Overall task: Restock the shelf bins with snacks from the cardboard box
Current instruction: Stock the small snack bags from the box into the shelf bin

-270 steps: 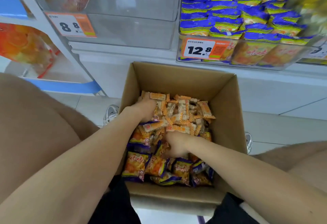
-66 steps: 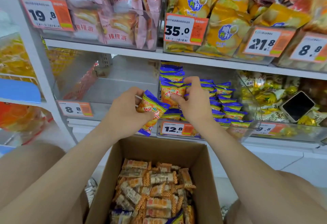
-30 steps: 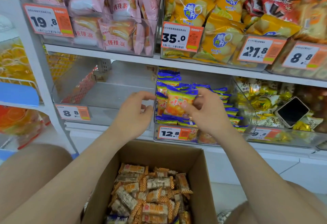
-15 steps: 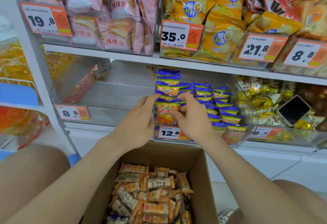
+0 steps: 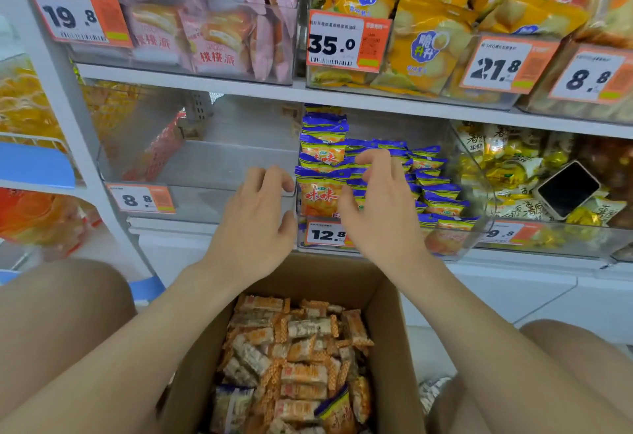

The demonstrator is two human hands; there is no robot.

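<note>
head view: shelf bin (image 5: 481,190) with the 12.8 price tag (image 5: 323,235) taken as the landmark.

left hand (image 5: 251,224): released, fingers loosely spread, nothing held. positioned just left of the shelf bin's front corner. contact with the rim not determinable.

right hand (image 5: 380,214): released, fingers gently curved, nothing held. positioned directly in front of the shelf bin, over the front row. contact with the packets not determinable.

blue-and-orange packets (image 5: 320,190): stacked inside the shelf bin in upright rows, highest at its left side.

cardboard box (image 5: 387,331): directly below the shelf bin, open-topped. contents mostly small orange-and-white bars (image 5: 301,348), plus spare packets (image 5: 337,406) of the blue-and-orange kind at the side farthest from the shelf bin.

8.8 bin (image 5: 219,166): clear-walled, just left of the shelf bin. phone (image 5: 567,188): lying on wrapped sweets in the neighbouring compartment to the right of the shelf bin.

handling, as judged:
- treat each packet as light, soft and air-puffed, with a slick film skin and probably brittle contents.
- pinch at the crimped top or bottom seam, or cup across the flat faces. avoid squeezing the middle.
- gather several at once only in a loose cupped grip, to guard against slipping.
- seat upright against the existing row to prevent toppling forward.

step judged: one placement finished, return to the cardboard box due next.
</note>
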